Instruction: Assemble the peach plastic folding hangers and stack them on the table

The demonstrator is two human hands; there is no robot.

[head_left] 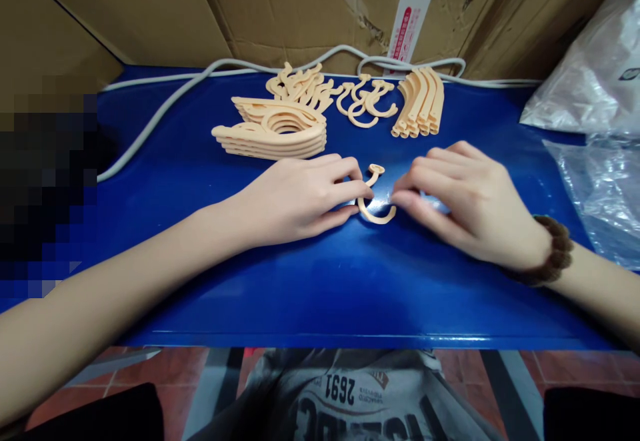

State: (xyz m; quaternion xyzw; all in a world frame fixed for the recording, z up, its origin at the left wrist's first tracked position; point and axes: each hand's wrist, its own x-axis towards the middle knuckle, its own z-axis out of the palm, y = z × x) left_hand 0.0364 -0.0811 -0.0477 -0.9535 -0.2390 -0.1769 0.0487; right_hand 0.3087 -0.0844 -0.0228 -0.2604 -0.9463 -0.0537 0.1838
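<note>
A cream plastic hanger hook (379, 219) lies on the blue table (320, 287), its flat-capped end pointing away from me. My left hand (315, 194) has its fingertips closed around the hook's stem, palm down. Close to the hook's curved tip is my right hand (460, 194), thumb and forefinger drawn together; anything between them is hidden. Behind my left hand sits a stack of cream hanger bodies (270, 141). Farther back are a heap of curved cream pieces (300, 87), several loose hooks (363, 121), and a row of cream hanger arms (420, 104).
A white cable (170, 111) runs along the table's back and left side. Cardboard boxes (300, 14) stand behind it. Clear plastic bags (585, 74) lie at the right, one draped over the table. The table's front edge (350, 342) is near my lap.
</note>
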